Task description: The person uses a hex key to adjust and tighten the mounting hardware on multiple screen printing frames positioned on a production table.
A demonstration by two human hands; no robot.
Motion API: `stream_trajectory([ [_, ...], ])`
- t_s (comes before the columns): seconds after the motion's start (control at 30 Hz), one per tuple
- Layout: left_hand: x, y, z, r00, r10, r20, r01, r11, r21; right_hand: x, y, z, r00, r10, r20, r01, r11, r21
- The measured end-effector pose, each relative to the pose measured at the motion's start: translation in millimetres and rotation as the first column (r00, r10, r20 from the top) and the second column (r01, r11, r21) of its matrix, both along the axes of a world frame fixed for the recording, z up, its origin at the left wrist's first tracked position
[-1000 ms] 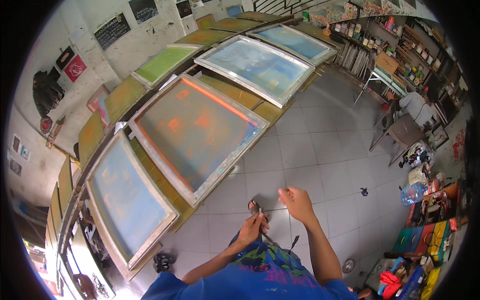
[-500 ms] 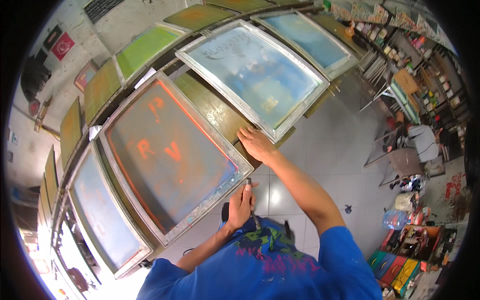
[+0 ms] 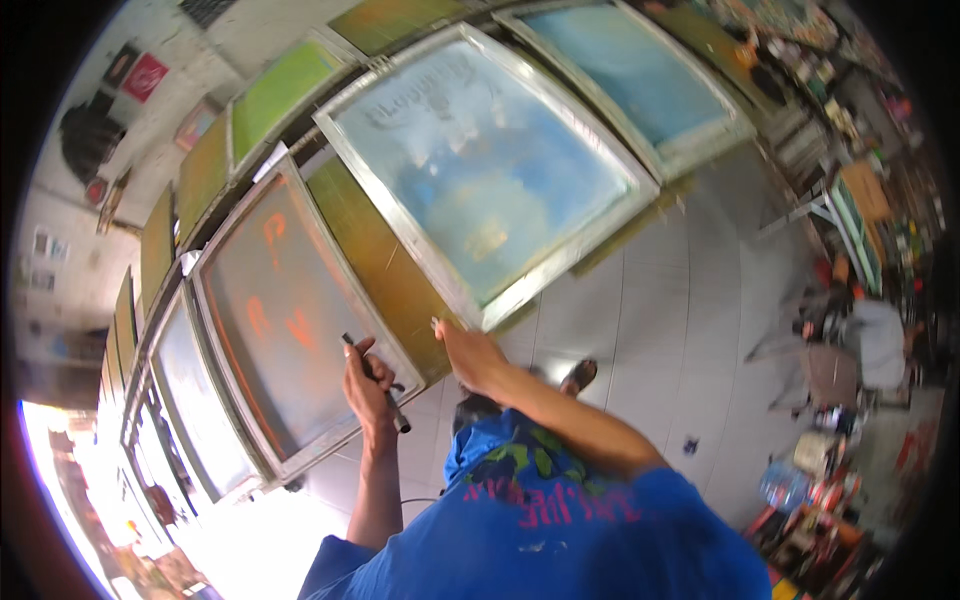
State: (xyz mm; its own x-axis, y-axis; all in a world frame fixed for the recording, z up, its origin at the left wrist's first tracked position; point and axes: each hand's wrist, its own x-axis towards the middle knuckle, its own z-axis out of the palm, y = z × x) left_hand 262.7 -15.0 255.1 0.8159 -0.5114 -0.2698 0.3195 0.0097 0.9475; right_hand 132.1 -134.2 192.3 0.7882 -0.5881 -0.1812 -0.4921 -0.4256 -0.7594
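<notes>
My left hand [image 3: 366, 385] is closed around a thin dark rod-like tool [image 3: 376, 383], held over the lower corner of an orange-stained printing screen [image 3: 290, 320] in a metal frame. My right hand [image 3: 466, 352] reaches forward, fingertips at the lower corner of a blue-stained framed screen [image 3: 480, 175]. Between the two screens shows a bare olive-brown board [image 3: 375, 270] of the long table. My blue shirt fills the lower middle of the view.
More framed screens [image 3: 640, 75] line the long table in both directions. A grey tiled floor [image 3: 650, 330] lies to the right, my sandalled foot [image 3: 578, 375] on it. Chairs, shelves and cluttered containers [image 3: 830, 360] stand along the right side.
I have come closer to the table. My right hand slid down to the blue screen's lower corner, and my left hand rose with the dark tool over the orange screen's corner.
</notes>
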Motion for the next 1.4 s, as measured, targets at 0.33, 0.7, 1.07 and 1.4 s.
stream_trajectory([
  [0.33,-57.2,-63.5,-20.2,0.941,-0.06,0.333,-0.15,0.809,0.568,-164.9,-265.9,49.8,0.875,-0.482,-0.043,0.469,0.866,-0.171],
  [0.7,-39.1,-139.7,-41.8,0.929,-0.199,0.313,-0.127,0.622,0.773,-152.5,-398.6,3.7,0.954,-0.285,-0.088,0.131,0.664,-0.736],
  [1.07,-31.1,-148.7,-60.6,0.799,-0.349,0.49,-0.236,0.566,0.79,-142.2,-411.8,-32.8,0.935,-0.324,0.143,0.35,0.793,-0.498],
  [1.4,-32.7,-112.6,-15.8,0.884,-0.304,0.355,-0.161,0.515,0.842,-156.0,-352.9,-31.5,0.856,-0.464,0.227,0.515,0.799,-0.308],
])
